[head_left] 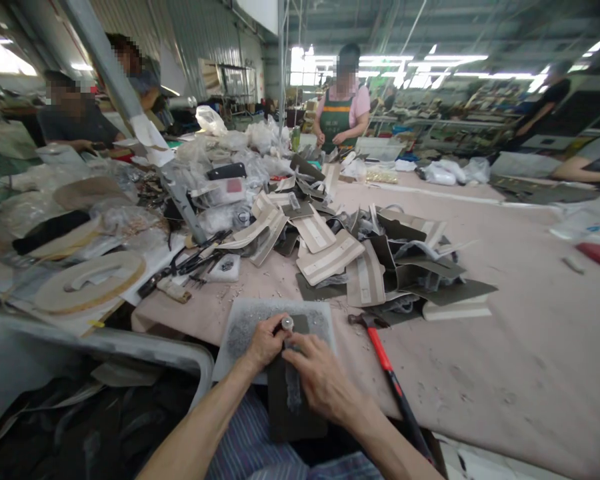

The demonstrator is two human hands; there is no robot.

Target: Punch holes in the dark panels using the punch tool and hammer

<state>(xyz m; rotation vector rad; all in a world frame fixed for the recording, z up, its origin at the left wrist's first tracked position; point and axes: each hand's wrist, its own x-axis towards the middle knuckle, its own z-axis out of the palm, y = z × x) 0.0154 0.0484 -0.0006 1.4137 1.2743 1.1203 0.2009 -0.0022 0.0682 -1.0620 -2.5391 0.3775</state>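
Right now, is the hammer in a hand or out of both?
Out: the red-and-black hammer lies on the pinkish tablecloth; the left hand holds a round-topped metal tool, the right hand beside it.

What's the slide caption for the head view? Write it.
Left hand holding a silver-topped tool over a dark panel, right hand close by, red-and-black hammer alongside.

Pad [235, 333] set on near table [505, 347] edge. Panel [291, 423] laid across it, near end extended past the edge. Upright punch-like tool [287, 323] held over panel's far part by left hand [267, 343]; right hand [323, 377] placed just right. Hammer [391, 380] laid right of pad. Pile [330, 257] heaped behind both. Tape roll [90, 283] placed far left; bin [200, 357] set before it, left of pad. Co-worker [343, 117] seen beyond pile.
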